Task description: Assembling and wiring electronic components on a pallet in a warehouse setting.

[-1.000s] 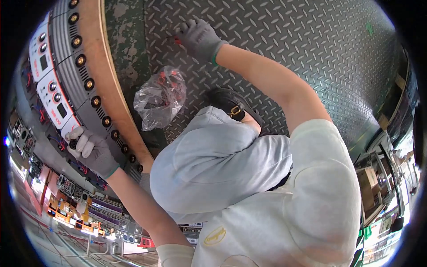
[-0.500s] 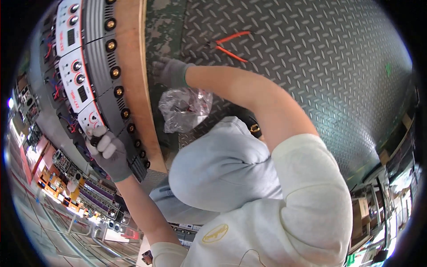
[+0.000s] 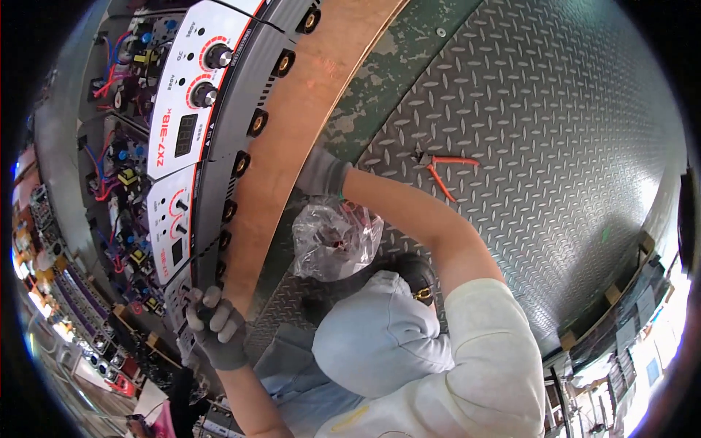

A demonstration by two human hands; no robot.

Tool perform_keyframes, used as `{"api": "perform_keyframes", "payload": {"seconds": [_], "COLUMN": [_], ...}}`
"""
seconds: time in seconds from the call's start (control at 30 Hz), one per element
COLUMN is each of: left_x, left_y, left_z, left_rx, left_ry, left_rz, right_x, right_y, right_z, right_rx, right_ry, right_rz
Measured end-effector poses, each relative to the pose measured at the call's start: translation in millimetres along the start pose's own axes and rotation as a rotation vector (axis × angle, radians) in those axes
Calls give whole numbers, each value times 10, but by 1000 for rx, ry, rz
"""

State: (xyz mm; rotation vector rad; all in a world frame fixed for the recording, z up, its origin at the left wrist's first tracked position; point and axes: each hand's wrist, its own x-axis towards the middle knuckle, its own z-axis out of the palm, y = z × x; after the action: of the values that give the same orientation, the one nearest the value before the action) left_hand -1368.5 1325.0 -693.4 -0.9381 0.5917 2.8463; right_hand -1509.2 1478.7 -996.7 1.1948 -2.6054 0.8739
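**Steady the panel with one hand, fetch from the bag with the other**

At the lower left of the frame the left hand [image 3: 215, 328], in a grey glove, rests on the lowest white-fronted unit [image 3: 175, 241] in the row along the wooden desk [image 3: 299, 124]; its fingers [image 3: 226, 321] are curled and pressed together around something small and dark at the panel's edge (whether a knob or a cable end, I cannot tell). The right hand [image 3: 321, 174], also gloved, is near the middle of the frame, at the desk's edge just above a clear plastic bag [image 3: 337, 239] of small parts lying on the tread-plate floor [image 3: 540, 146]. Its fingers are hidden behind the wrist, so whether they are spread or pinching cannot be told.

To do this well, the left hand's grip should likely stay firm and square to the panel, so the unit does not shift against its neighbours. The right hand would do best to work by feel slowly, since the bag is soft and could tip its contents out. The red-handled cutters [image 3: 442, 166] lie well apart on the floor, upper right of centre, within reach of the right arm if needed.
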Motion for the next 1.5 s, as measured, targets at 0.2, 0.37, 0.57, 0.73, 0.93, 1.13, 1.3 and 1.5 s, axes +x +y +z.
{"api": "perform_keyframes", "payload": {"seconds": [0.2, 0.37, 0.57, 0.73, 0.93, 1.13, 1.3, 1.5], "left_x": [-16, 105, 189, 91, -47, 96, 147, 67], "left_y": [-38, -181, -325, -399, -390, -521, -545, -595], "left_z": [-125, -253, -39, 34, 36, 89, 76, 20], "left_rx": [3, -5, 21, 57, 30, -5, 34, -23], "left_ry": [84, 60, -115, -90, 29, -36, -34, -24], "left_rz": [78, 23, -65, -29, 35, -32, -46, -3], "right_x": [-9, 187, 151, 66, -4, -145, -50, 524], "right_y": [334, 508, 474, 394, 15, -227, -493, -664], "right_z": [-164, -24, 3, -69, -425, -486, 117, 303], "right_rx": [464, 1732, 1253, 758, 192, 231, 348, 357], "right_ry": [29, 49, 117, 150, -32, -646, -153, -227], "right_rz": [-10, 519, 357, 225, 97, -62, -142, -154]}}
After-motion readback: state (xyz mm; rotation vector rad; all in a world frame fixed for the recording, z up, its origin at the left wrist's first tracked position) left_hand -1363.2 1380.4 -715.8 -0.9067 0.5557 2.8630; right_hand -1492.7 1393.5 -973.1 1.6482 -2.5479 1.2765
